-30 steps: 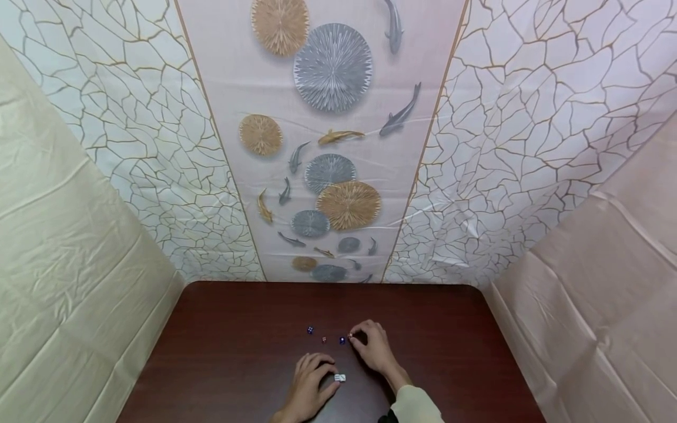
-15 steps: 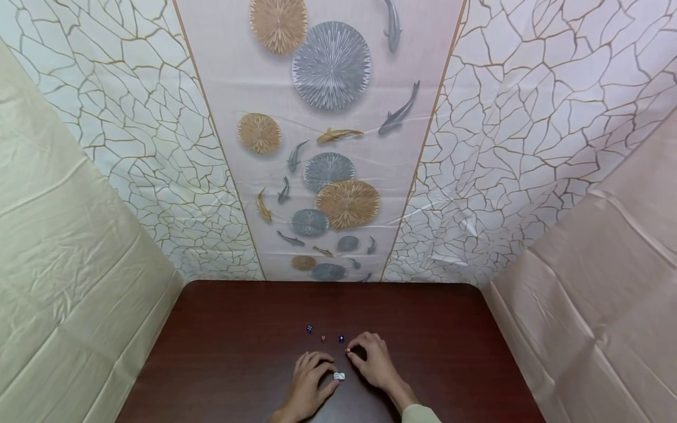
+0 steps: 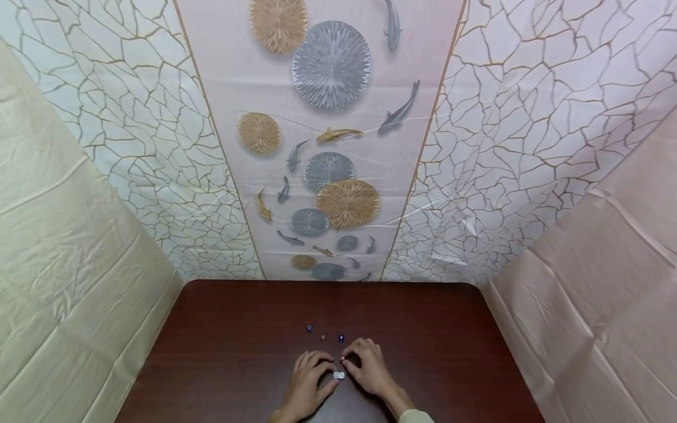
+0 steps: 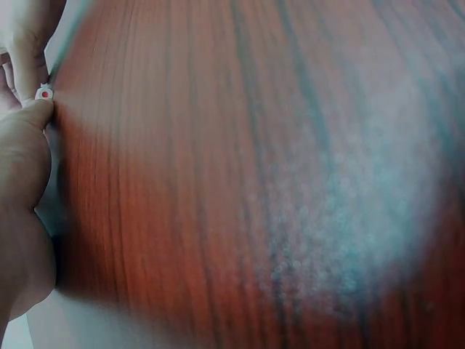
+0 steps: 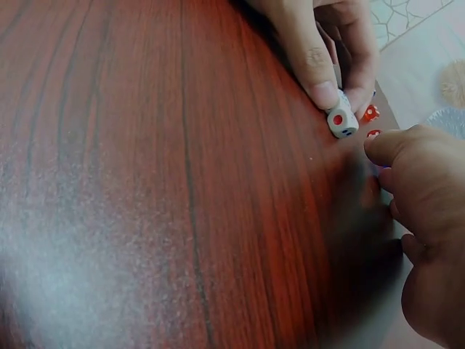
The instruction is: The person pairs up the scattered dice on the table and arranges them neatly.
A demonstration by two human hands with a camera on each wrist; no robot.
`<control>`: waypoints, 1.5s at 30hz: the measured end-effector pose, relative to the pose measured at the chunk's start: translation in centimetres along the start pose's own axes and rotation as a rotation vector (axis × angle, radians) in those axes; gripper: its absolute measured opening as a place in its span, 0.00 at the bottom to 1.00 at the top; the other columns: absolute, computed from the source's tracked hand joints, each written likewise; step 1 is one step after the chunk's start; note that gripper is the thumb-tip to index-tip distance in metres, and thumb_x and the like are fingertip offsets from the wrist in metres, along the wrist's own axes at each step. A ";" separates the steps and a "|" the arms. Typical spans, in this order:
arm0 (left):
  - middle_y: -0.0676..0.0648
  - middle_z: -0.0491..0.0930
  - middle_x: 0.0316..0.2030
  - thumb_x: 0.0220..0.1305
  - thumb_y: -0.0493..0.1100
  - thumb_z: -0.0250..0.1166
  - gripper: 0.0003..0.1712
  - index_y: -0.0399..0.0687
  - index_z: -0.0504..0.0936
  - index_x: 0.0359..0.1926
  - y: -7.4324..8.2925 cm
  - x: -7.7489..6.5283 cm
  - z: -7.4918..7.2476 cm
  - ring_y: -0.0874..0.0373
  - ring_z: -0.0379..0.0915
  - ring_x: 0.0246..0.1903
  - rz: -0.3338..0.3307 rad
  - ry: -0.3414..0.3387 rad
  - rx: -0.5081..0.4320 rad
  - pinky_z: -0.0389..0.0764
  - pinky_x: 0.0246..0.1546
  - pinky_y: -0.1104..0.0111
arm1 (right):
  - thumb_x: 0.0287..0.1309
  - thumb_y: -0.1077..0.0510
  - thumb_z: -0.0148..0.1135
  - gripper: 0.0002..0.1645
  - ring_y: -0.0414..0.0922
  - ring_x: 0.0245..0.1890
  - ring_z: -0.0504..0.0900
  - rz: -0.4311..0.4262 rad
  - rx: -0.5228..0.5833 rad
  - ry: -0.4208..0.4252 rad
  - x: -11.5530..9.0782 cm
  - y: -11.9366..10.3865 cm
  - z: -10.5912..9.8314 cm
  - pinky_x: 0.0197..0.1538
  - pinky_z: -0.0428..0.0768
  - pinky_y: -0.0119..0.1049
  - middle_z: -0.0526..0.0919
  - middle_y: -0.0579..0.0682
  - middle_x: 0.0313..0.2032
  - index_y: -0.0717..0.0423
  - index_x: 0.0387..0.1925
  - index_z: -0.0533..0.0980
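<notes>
My left hand (image 3: 309, 385) pinches white dice (image 3: 339, 375) between thumb and finger, low at the table; they look like two side by side. In the right wrist view, the nearer white die (image 5: 341, 122) shows one big red pip, and the left wrist view also catches a white die (image 4: 45, 94) at the fingertips. Thumb and index finger of my right hand (image 3: 370, 369) pinch a small red die (image 3: 342, 358) with white pips, just beyond the white dice. Part of that red die (image 5: 373, 134) is hidden by the right thumb in the right wrist view.
Farther back on the dark red wooden table (image 3: 238, 352) lie a blue die (image 3: 309, 329), another red die (image 3: 323, 338) and a second blue die (image 3: 341, 338). Patterned cloth (image 3: 338, 235) hangs behind the table's back edge, with pale cloth at both sides.
My right hand has drawn the red die from beside the right-hand blue die toward me and slightly left, close to the white dice. The left hand stays in place.
</notes>
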State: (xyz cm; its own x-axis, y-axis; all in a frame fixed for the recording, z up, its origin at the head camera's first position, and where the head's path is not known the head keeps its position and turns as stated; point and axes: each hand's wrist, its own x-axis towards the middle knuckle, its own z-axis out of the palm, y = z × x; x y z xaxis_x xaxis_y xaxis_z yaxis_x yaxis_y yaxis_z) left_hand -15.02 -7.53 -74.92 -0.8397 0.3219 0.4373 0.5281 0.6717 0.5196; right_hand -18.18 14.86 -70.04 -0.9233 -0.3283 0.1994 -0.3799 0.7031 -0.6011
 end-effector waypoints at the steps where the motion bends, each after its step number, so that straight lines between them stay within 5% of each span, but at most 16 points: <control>1: 0.61 0.85 0.58 0.70 0.56 0.81 0.10 0.68 0.89 0.47 0.0 0.0 0.0 0.55 0.81 0.60 0.005 0.006 0.005 0.77 0.65 0.35 | 0.70 0.57 0.79 0.06 0.43 0.51 0.81 0.000 -0.003 0.000 0.0 0.0 0.0 0.56 0.74 0.46 0.89 0.43 0.48 0.45 0.46 0.91; 17: 0.62 0.85 0.58 0.70 0.58 0.81 0.11 0.69 0.88 0.47 -0.7 -0.2 0.6 0.57 0.80 0.60 0.053 0.056 0.045 0.77 0.64 0.39 | 0.67 0.57 0.81 0.07 0.41 0.49 0.78 -0.006 -0.021 0.040 0.0 0.2 0.8 0.55 0.72 0.44 0.87 0.41 0.45 0.44 0.45 0.91; 39: 0.56 0.87 0.57 0.62 0.49 0.86 0.17 0.59 0.91 0.48 0.4 0.3 -0.6 0.54 0.82 0.61 -0.010 0.008 -0.046 0.75 0.70 0.34 | 0.69 0.55 0.81 0.08 0.40 0.49 0.77 0.026 0.041 0.024 0.0 1.0 1.2 0.58 0.70 0.49 0.86 0.40 0.46 0.42 0.46 0.91; 45: 0.48 0.90 0.54 0.56 0.40 0.86 0.17 0.51 0.92 0.46 0.3 0.7 -1.2 0.57 0.83 0.56 -0.054 0.150 -0.163 0.82 0.62 0.55 | 0.65 0.58 0.83 0.09 0.40 0.49 0.77 -0.012 0.020 0.087 -0.2 1.0 1.6 0.58 0.71 0.48 0.86 0.41 0.45 0.44 0.45 0.91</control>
State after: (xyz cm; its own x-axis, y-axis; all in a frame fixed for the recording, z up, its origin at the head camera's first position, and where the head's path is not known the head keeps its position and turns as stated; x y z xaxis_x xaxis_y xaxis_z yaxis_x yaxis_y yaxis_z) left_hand -15.35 -7.94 -73.57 -0.8455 0.1778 0.5034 0.5066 0.5649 0.6513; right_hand -18.29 14.60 -71.93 -0.9204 -0.2802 0.2727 -0.3907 0.6864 -0.6134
